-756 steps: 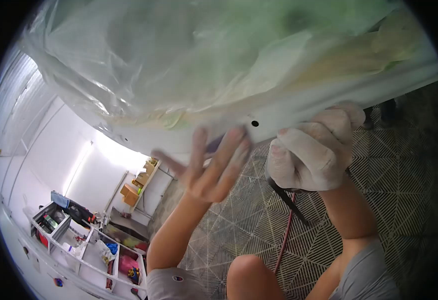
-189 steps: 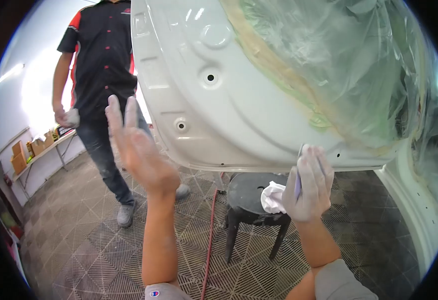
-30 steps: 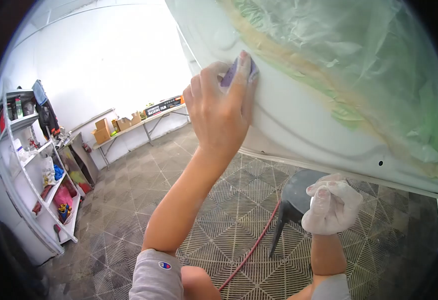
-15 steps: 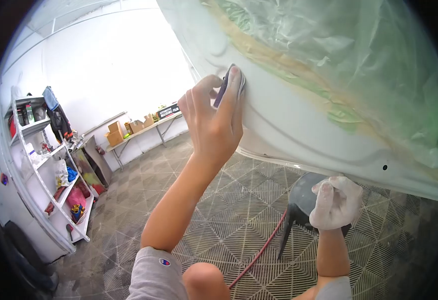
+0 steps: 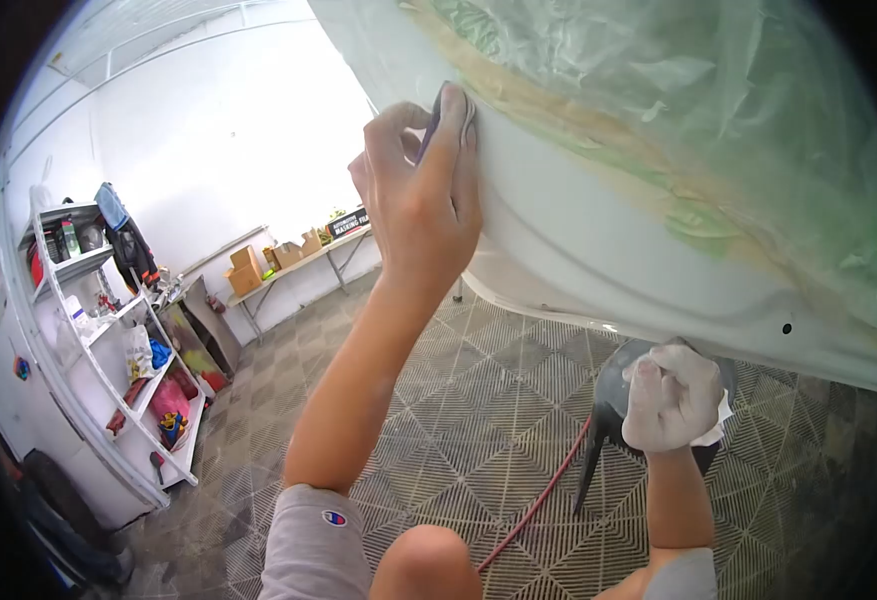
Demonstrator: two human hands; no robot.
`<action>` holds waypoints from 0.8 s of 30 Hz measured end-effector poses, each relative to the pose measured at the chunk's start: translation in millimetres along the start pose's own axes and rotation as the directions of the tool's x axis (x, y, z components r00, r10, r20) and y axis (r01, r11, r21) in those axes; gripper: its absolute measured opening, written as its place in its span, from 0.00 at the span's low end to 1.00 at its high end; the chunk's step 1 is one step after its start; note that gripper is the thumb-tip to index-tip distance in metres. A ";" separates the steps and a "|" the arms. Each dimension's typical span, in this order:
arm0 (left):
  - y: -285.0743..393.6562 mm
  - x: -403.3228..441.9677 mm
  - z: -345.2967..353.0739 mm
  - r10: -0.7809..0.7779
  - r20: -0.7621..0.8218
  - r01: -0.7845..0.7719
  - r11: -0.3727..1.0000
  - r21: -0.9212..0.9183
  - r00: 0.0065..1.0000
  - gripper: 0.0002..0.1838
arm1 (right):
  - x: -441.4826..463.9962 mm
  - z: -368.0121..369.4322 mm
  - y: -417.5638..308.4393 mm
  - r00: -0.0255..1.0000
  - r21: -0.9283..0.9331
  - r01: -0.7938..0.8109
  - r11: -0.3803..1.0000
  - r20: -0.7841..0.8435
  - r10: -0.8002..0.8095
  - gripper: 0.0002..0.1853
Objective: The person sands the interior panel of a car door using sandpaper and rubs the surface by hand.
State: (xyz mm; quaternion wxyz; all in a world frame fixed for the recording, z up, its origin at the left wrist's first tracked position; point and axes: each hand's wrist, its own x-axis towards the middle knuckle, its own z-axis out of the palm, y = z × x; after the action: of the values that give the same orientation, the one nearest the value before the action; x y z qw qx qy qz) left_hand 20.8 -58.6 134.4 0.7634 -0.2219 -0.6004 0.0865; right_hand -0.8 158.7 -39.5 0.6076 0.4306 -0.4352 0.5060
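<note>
Mostly hidden, a dark pad (image 5: pixel 426 139) is pinched by the left hand (image 5: pixel 420 205); right hand (image 5: pixel 672 400) curled closed

Left fingers (image 5: pixel 451 112) gripping dark pad (image 5: pixel 425 142), white panel (image 5: pixel 548 205)

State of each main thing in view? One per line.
Left hand: closed on dark pad
Dark pad: pinched, at white panel
White panel: partly masked
Plastic film: crumpled
Right hand: curled, whitish
Stool: upright, partly hidden
Red hose: uncoiled where seen
Shelving: stocked
</note>
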 end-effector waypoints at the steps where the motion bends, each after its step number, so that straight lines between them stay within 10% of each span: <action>1: 3.1 -2.6 -0.9 -0.013 -0.012 0.013 1.000 0.000 1.000 0.21 | -0.5 0.2 -0.6 1.000 -0.009 -0.031 0.999 0.000 0.031 0.14; 24: 15.8 2.8 -2.3 -0.083 0.002 0.082 0.992 0.096 0.997 0.22 | 23.5 -3.7 -14.5 0.993 -0.007 0.114 0.993 0.004 -0.114 0.16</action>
State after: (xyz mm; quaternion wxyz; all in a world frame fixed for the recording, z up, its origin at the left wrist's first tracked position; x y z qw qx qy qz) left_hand 25.8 -44.0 129.4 0.7743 -0.1598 -0.6065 0.0842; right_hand 16.4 166.2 -19.0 0.6362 0.4535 -0.4129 0.4681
